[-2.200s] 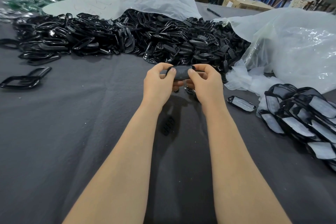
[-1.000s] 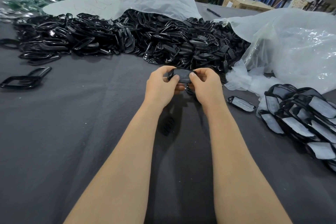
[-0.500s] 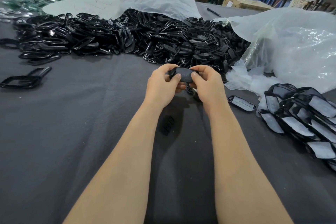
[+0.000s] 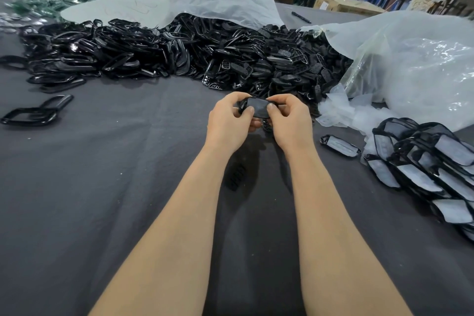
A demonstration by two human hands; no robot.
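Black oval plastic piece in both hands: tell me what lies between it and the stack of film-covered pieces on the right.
Only one loose film-covered black piece lies on the dark grey cloth between the black oval plastic piece and the stack of film-covered pieces; nothing else shows.

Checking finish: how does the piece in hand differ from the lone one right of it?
The held piece shows a dark face, the lone piece pale grey. The left hand and right hand pinch the held piece; the lone piece lies on cloth. Both are oblong.
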